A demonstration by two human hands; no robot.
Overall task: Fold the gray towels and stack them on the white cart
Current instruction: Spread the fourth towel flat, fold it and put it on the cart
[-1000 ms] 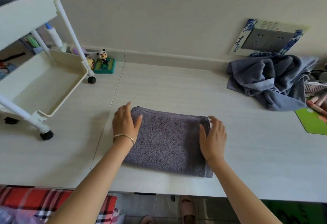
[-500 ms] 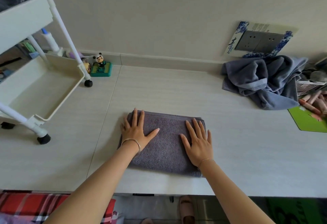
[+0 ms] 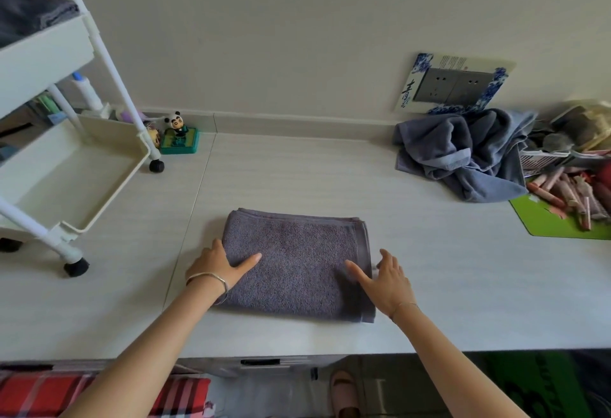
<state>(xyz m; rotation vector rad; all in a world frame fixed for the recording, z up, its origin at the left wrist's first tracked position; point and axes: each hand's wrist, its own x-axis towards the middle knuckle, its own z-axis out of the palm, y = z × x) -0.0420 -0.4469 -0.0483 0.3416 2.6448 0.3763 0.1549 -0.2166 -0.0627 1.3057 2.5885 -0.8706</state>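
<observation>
A folded dark gray towel [image 3: 297, 262] lies flat on the white table [image 3: 446, 285] in front of me. My left hand [image 3: 220, 264] rests at its left edge, thumb on top and fingers curled around the side. My right hand [image 3: 383, 277] sits at the right edge, thumb on the cloth and fingers spread beside it. A heap of unfolded blue-gray towels [image 3: 463, 153] lies at the back right. The white cart [image 3: 66, 159] stands on the table at the left, with a folded dark towel [image 3: 26, 14] on its upper shelf.
A panda figurine [image 3: 178, 135] stands by the cart's far wheel. A green mat [image 3: 555, 222] with pink sticks and a cluttered basket fill the right edge. A wall socket plate [image 3: 453, 87] is above the towel heap. The table's front edge is just below the folded towel.
Both hands slid from flat on top of the towel outward to its left and right edges. The towel stays in place.
</observation>
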